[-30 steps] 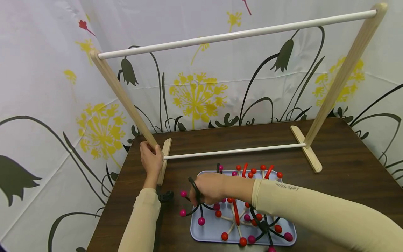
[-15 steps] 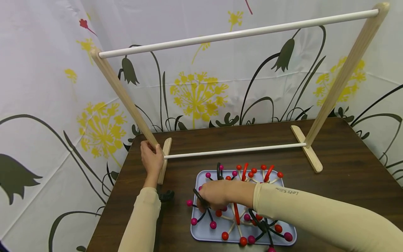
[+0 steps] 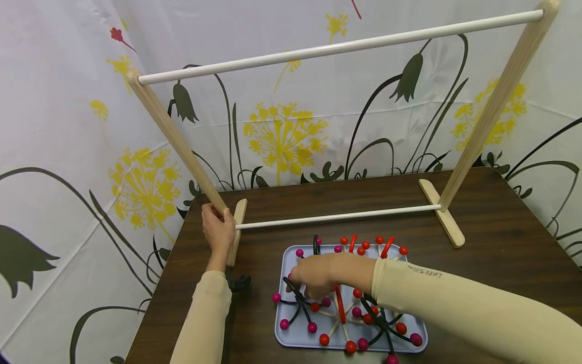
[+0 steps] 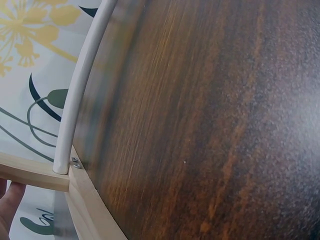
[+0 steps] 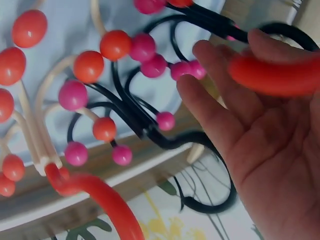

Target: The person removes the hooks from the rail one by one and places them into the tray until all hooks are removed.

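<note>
My left hand (image 3: 218, 230) grips the foot of the left wooden post (image 3: 179, 144) of a rack with white rods; a fingertip touches the post in the left wrist view. Over the blue-grey tray (image 3: 291, 339), my right hand (image 3: 316, 275) is beside a black hook (image 3: 299, 298) whose curved prongs end in pink balls. That hook rests at the tray's left side. In the right wrist view its stem (image 5: 215, 22) passes near my thumb, and my fingers are extended. A blurred red hook (image 5: 280, 75) crosses in front of the palm.
The tray also holds a red hook (image 3: 340, 306) with cream prongs and red balls, another black hook (image 3: 381, 326) and several more. The lower white rod (image 3: 338, 218) runs behind it. A black strap-like item (image 3: 239, 283) lies near my left wrist.
My right hand has shifted right and lowered the black hook from the tray's left edge onto the tray, and its fingers have loosened. My left hand stays on the post.
</note>
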A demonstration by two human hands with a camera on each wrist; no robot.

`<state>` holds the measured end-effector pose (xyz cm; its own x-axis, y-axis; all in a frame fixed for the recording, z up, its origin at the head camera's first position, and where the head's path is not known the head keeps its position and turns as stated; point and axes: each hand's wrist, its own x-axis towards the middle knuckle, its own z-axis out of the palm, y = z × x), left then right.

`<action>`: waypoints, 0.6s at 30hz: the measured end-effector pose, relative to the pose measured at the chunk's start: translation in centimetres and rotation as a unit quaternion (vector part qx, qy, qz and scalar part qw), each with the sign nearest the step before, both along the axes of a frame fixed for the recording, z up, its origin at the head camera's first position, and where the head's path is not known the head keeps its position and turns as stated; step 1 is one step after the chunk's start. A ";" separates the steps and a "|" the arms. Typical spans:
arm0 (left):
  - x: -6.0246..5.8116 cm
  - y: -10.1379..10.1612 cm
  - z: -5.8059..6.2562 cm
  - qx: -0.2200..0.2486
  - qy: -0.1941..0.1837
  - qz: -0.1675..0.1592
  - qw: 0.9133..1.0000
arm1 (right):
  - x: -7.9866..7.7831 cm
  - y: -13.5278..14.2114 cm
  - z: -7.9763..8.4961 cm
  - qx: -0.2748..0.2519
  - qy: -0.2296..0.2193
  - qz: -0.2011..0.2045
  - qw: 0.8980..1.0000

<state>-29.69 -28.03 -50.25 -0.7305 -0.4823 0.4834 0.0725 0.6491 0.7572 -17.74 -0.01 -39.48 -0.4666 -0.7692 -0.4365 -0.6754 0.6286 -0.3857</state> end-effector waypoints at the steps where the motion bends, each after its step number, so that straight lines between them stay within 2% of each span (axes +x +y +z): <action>1: 0.0 0.0 0.0 0.000 0.001 0.000 1.000 | 0.0 0.1 0.3 0.005 0.003 -0.004 1.000; 8: 0.0 0.0 0.1 0.004 0.003 0.000 1.000 | -0.4 1.1 2.7 0.008 -0.013 -0.003 1.000; 18: 0.1 0.0 0.1 0.010 -0.002 -0.002 1.000 | -1.7 4.1 5.7 -0.080 -0.026 -0.007 0.996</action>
<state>-29.59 -28.06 -50.14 -0.7349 -0.4884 0.4705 0.0718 0.6338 0.7701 -19.44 4.05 -33.75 -0.4584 -0.8240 -0.3330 -0.6431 0.5661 -0.5157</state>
